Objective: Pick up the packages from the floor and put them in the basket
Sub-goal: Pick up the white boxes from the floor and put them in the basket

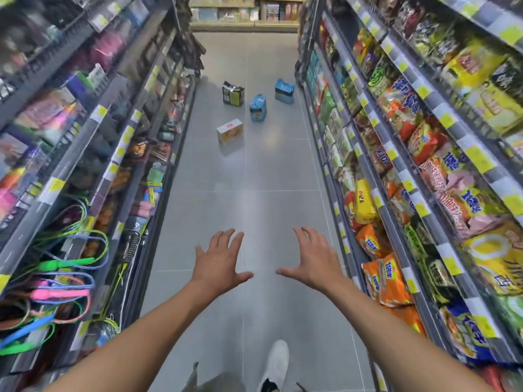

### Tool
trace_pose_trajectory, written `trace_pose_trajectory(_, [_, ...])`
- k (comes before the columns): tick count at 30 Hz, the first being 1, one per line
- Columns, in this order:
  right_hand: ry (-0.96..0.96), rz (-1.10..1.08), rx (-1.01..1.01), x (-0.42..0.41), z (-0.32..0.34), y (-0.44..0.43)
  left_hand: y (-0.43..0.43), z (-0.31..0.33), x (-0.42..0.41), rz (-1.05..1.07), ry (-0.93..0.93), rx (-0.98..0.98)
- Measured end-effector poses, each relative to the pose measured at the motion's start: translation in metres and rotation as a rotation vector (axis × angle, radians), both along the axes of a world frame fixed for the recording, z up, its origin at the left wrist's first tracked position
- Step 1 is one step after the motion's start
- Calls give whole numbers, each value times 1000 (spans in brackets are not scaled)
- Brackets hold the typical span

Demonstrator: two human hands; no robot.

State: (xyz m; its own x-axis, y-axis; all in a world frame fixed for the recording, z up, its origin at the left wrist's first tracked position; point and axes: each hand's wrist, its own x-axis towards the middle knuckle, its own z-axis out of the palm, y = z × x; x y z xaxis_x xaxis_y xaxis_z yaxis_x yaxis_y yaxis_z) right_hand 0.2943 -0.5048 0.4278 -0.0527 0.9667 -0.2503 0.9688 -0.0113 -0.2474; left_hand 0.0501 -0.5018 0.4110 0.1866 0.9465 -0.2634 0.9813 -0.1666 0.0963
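Observation:
Several packages lie on the grey tiled aisle floor far ahead. A white and orange box (229, 131) is the nearest. Behind it stand a blue pack (258, 108), a black and yellow pack (233, 93) and another blue pack (284, 91). My left hand (219, 258) and my right hand (312, 258) are stretched out in front of me, palms down, fingers spread, holding nothing. Both hands are well short of the packages. No basket is in view.
Shelves line both sides of the aisle: skipping ropes and small goods (65, 267) on the left, noodle and snack bags (424, 171) on the right. My white shoe (276, 363) is on the floor below. More shelving (246, 12) closes the far end.

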Motion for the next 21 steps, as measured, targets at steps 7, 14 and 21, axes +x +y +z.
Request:
trace_pose_trajectory(7, [13,48,-44,5,-3,114,100,1,3,89,-18,8])
trace_pose_trajectory(14, [-6,106,-65,-20,-13,243,220,-10,-24,121,-9,17])
trace_pose_trajectory(21, [3,118,-55,-61,-12,380,355,-12,-69,108,20,-12])
